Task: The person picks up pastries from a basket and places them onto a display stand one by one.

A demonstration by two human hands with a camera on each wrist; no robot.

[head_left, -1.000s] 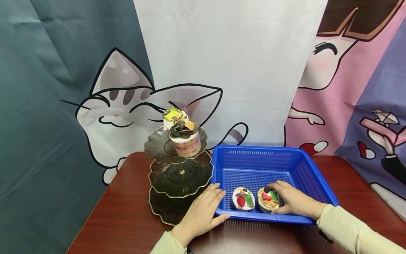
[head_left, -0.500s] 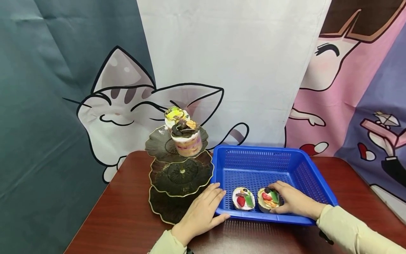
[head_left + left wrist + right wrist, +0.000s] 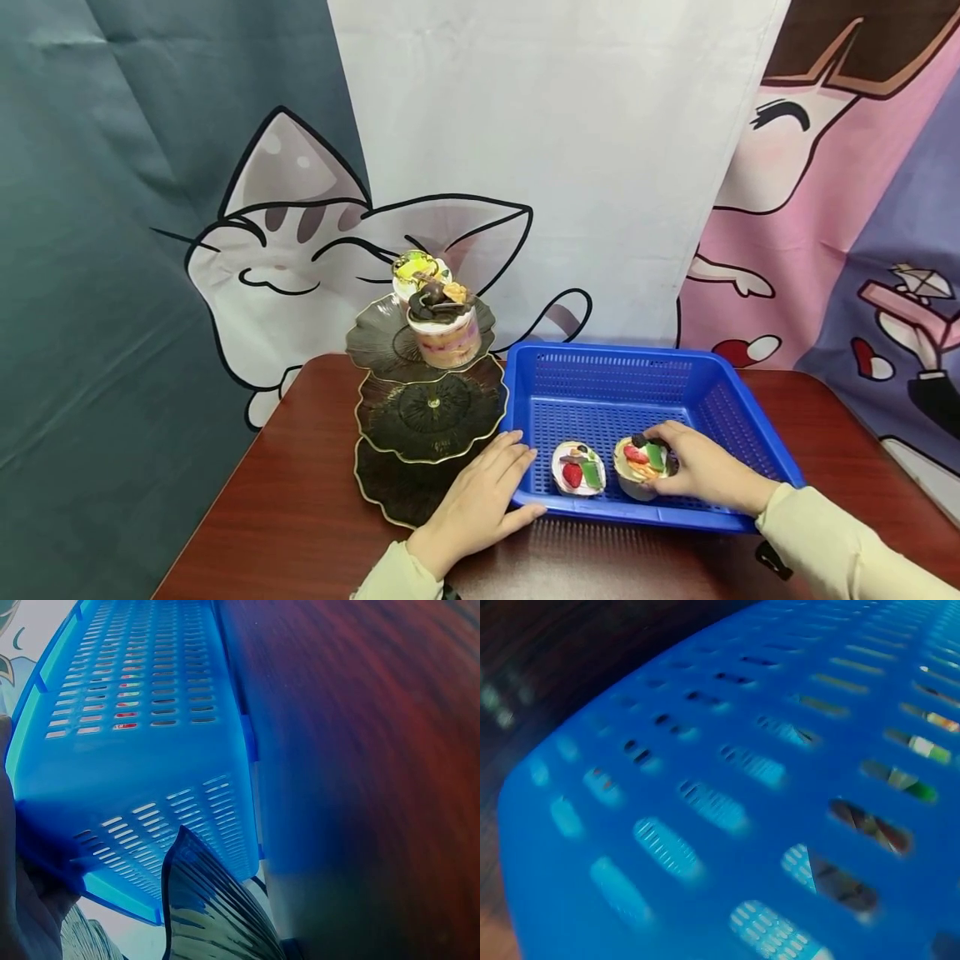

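Observation:
In the head view my right hand pinches a small cupcake topped with a strawberry, a green slice and a dark berry. The cupcake stands slightly tilted inside the blue plastic basket, near its front wall. Left of it sits a second cupcake with white cream and similar fruit. My left hand rests at the basket's front left corner, fingers extended along the rim. The left wrist view shows the basket's slotted wall beside that hand. Through the slots in the right wrist view, bits of the cupcake topping show.
A dark three-tier stand with gold wavy rims stands left of the basket. Its top tier bears a chocolate-topped layered dessert cup and a yellow-topped one behind. Under everything is a red-brown wooden table; a cartoon curtain hangs behind.
My right hand has raised the gripped cupcake slightly and tilted it. My left hand keeps its place on the basket's corner. The head view has shifted a little.

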